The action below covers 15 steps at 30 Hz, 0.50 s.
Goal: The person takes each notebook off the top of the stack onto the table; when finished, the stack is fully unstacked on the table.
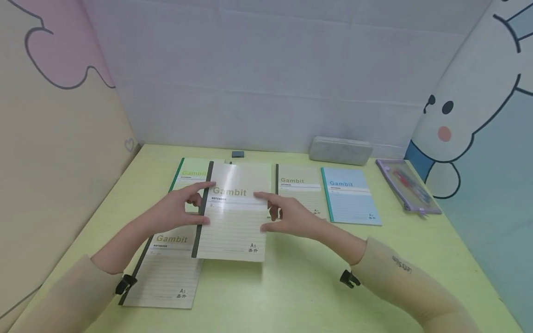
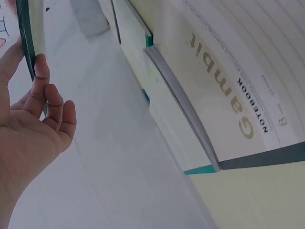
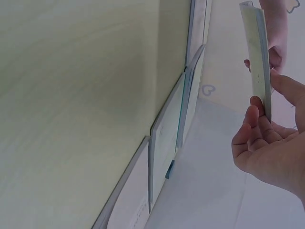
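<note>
Above the table, a pale grey Gambit notebook [image 1: 233, 231] with a dark spine is held up between both hands, its cover facing the head camera. My left hand [image 1: 172, 212] pinches it along the spine side, thumb in front. Along the opposite edge, my right hand [image 1: 295, 217] grips it between thumb and fingers. Both wrist views show this notebook [image 3: 257, 57] nearly edge-on. Below and to its left lies another pale grey notebook [image 1: 166, 273]. Behind it, a green notebook [image 1: 191, 167] is partly covered by the left hand and the held notebook.
A beige notebook [image 1: 300, 199] and a blue notebook [image 1: 351, 199] lie to the right. At the back are a small dark eraser-like block [image 1: 238, 154] and a grey case [image 1: 341, 151]. A purple-edged zip pouch [image 1: 408, 187] with pens lies far right. Walls bound the table [image 1: 316, 286].
</note>
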{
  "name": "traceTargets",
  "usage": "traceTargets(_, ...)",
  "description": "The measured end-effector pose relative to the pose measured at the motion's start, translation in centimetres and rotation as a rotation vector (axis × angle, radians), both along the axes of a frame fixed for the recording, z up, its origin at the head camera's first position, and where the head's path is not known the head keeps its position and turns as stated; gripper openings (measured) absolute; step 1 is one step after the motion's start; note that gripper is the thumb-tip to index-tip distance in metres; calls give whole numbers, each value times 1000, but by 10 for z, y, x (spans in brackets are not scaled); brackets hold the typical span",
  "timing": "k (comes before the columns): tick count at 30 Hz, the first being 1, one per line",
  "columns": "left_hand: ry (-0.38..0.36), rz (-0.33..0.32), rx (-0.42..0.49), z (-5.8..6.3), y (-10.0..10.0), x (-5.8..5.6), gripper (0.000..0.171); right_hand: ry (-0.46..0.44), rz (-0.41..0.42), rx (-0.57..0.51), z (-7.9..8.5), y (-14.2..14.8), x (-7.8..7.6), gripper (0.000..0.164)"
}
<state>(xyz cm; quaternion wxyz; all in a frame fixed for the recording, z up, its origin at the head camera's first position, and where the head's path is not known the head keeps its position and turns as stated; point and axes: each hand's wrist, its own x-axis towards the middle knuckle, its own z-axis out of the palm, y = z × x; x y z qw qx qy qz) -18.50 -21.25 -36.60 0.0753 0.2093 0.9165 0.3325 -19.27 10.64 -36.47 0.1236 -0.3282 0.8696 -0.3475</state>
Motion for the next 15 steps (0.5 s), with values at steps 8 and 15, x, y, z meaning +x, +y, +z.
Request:
traceTargets(8,-65,13,-85,-25,28,28,90,-65,-56,60,-18,14,35,78)
traceTargets(15,-137,52,-136,-43,38,43,90,-118,-27,68,-50,15,49,82)
